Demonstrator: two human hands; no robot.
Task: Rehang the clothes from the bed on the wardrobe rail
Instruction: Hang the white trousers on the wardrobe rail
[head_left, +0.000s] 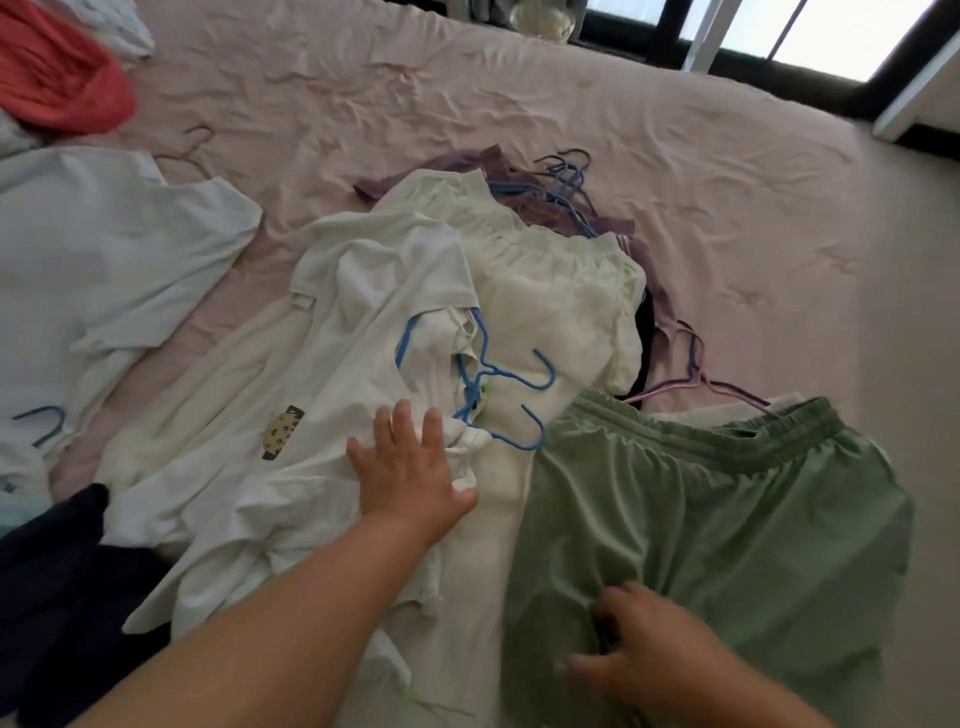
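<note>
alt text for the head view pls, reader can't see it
A person's left hand presses flat on a white T-shirt beside blue plastic hangers, while the right hand pinches green elastic-waist shorts. More clothes and hangers are strewn over the pink bedsheet.

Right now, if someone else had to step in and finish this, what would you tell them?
Left hand lies flat, fingers spread, on the white T-shirt beside the blue hangers. Right hand pinches the green shorts. The cream shorts, a purple garment with more hangers, a pale blue shirt and a red garment lie on the bed. No wardrobe rail shows; everything in view awaits hanging.
</note>
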